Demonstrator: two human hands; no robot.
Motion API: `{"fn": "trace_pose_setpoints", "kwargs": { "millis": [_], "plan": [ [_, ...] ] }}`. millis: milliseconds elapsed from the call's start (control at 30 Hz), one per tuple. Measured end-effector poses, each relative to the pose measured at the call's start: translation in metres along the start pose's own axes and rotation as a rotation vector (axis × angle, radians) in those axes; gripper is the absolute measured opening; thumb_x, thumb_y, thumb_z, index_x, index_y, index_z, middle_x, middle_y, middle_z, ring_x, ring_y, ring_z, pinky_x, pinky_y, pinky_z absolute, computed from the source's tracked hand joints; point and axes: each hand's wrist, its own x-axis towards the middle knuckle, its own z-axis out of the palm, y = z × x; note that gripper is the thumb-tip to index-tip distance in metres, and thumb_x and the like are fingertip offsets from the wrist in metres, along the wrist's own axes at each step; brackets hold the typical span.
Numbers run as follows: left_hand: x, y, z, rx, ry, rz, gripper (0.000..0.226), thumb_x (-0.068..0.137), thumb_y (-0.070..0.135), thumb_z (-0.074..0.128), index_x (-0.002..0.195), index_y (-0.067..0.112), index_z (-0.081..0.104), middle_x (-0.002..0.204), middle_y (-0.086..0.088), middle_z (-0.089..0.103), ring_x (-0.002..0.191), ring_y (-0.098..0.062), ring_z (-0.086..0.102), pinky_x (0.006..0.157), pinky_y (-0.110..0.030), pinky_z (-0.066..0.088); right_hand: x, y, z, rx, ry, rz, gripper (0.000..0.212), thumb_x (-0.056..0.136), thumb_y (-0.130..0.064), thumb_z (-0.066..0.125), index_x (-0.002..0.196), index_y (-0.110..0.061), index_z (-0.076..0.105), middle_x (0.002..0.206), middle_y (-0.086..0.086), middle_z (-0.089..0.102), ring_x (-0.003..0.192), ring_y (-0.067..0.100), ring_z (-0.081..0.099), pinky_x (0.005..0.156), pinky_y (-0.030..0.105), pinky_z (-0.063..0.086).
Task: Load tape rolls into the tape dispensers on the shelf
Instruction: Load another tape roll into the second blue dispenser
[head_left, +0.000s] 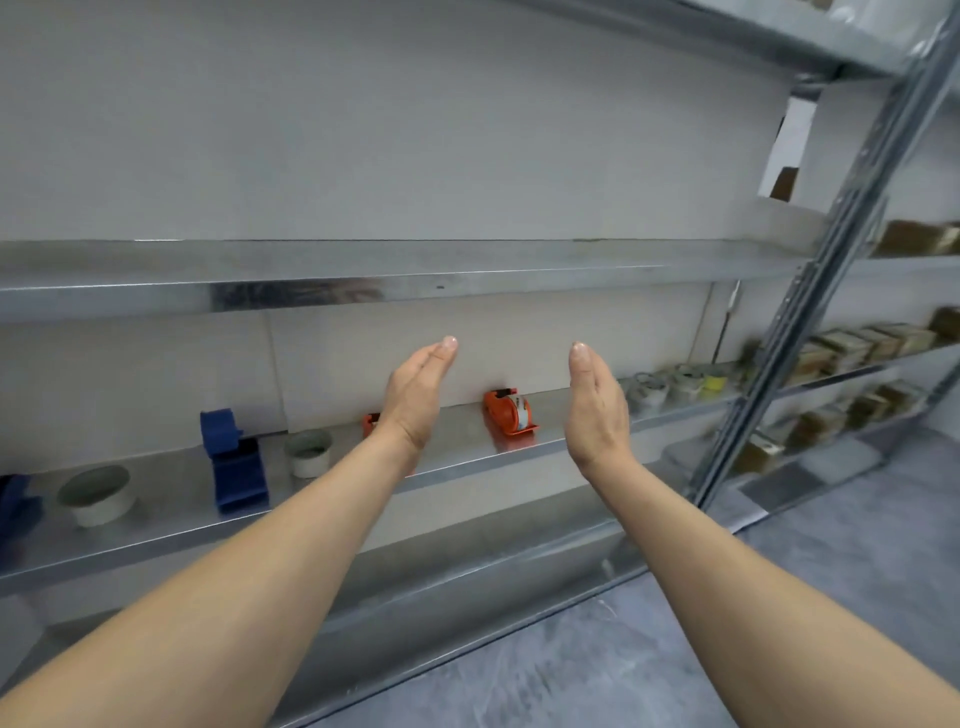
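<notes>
Orange dispenser (510, 412) sits between left hand (415, 395) and right hand (596, 410).

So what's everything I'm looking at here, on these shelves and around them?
shelf rack: one, grey metal, fills the view
orange dispenser: one, orange with a roll in it, middle shelf, between the hands
second orange dispenser: one, orange, same shelf, mostly hidden behind the left hand
blue dispenser: one, blue, same shelf, further left
blue object: one, blue, left edge, cut off by the frame
loose tape rolls: two, whitish, either side of the blue dispenser
roll cluster: several, greyish with one yellow, right end of that shelf, blurred
boxes: many, brownish, next rack to the right, blurred
floor: grey, lower right
left hand: one, open, empty, raised
right hand: one, open, empty, raised
</notes>
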Motion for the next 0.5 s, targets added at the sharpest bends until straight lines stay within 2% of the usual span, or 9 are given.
{"fn": "trace_pose_setpoints", "kwargs": {
  "millis": [67,133,167,200,267,333,367,433,500],
  "plan": [
    [0.002,-0.003,0.020,0.004,-0.037,-0.015,0.023,0.098,0.044,0.049,0.116,0.032,0.057,0.120,0.014,0.055,0.126,-0.015,0.051,0.113,-0.045,0.034,0.005,0.007,-0.016,0.002,0.021,0.006,0.055,0.103,-0.049,0.034,0.148,-0.018,0.045,0.152,-0.003,0.047,0.139,0.010,0.040,0.105,0.019,0.024],
    [0.005,-0.005,0.040,0.019,-0.071,-0.013,0.014,0.098,0.042,0.050,0.102,0.034,0.059,0.114,0.016,0.058,0.120,-0.013,0.053,0.109,-0.041,0.037,0.013,0.016,-0.033,-0.012,0.037,0.025,0.054,0.103,-0.048,0.037,0.148,-0.019,0.044,0.151,-0.002,0.047,0.136,0.009,0.041,0.104,0.020,0.026],
    [0.007,-0.008,0.052,0.022,-0.086,-0.013,0.013,0.097,0.040,0.052,0.102,0.032,0.061,0.112,0.015,0.060,0.116,-0.013,0.054,0.105,-0.040,0.040,0.018,0.020,-0.043,-0.022,0.042,0.040,0.053,0.102,-0.047,0.041,0.148,-0.020,0.044,0.150,-0.001,0.048,0.132,0.008,0.044,0.104,0.022,0.029],
    [0.010,-0.010,0.063,0.027,-0.101,-0.014,0.017,0.096,0.036,0.055,0.109,0.029,0.063,0.115,0.011,0.061,0.114,-0.013,0.054,0.100,-0.037,0.042,0.024,0.026,-0.052,-0.026,0.047,0.057,0.053,0.100,-0.045,0.048,0.148,-0.022,0.044,0.148,0.000,0.050,0.129,0.008,0.046,0.105,0.025,0.033],
    [0.016,-0.016,0.089,0.065,-0.122,-0.007,0.041,0.092,0.023,0.063,0.132,0.019,0.056,0.126,0.000,0.058,0.114,-0.016,0.054,0.093,-0.034,0.043,0.038,0.039,-0.071,-0.034,0.051,0.082,0.061,0.091,-0.035,0.064,0.147,-0.026,0.043,0.144,0.001,0.051,0.125,0.012,0.053,0.107,0.034,0.042],
    [0.024,-0.022,0.115,0.080,-0.133,0.001,0.055,0.086,0.012,0.069,0.138,0.014,0.049,0.121,-0.006,0.060,0.106,-0.018,0.059,0.084,-0.032,0.045,0.055,0.055,-0.090,-0.063,0.043,0.098,0.068,0.083,-0.023,0.071,0.146,-0.027,0.044,0.134,-0.004,0.053,0.111,0.013,0.061,0.100,0.036,0.049],
    [0.027,-0.024,0.129,0.067,-0.140,-0.003,0.056,0.083,0.009,0.071,0.135,0.012,0.050,0.111,-0.008,0.065,0.096,-0.019,0.061,0.077,-0.031,0.045,0.064,0.062,-0.100,-0.085,0.044,0.097,0.065,0.082,-0.020,0.071,0.142,-0.027,0.048,0.128,-0.007,0.055,0.102,0.011,0.062,0.095,0.034,0.050],
    [0.034,-0.028,0.159,0.048,-0.143,-0.012,0.051,0.074,0.012,0.073,0.122,0.012,0.056,0.092,-0.010,0.068,0.081,-0.020,0.060,0.068,-0.030,0.044,0.087,0.077,-0.120,-0.127,0.059,0.082,0.045,0.079,-0.017,0.071,0.123,-0.025,0.063,0.108,-0.008,0.061,0.085,0.010,0.061,0.086,0.031,0.050],
    [0.041,-0.033,0.190,0.058,-0.123,-0.004,0.035,0.070,0.016,0.073,0.104,0.013,0.066,0.090,-0.007,0.067,0.077,-0.016,0.058,0.073,-0.031,0.044,0.109,0.091,-0.140,-0.146,0.068,0.078,0.028,0.078,-0.015,0.070,0.103,-0.025,0.070,0.091,-0.005,0.060,0.071,0.009,0.055,0.078,0.027,0.046]
  ]
}}
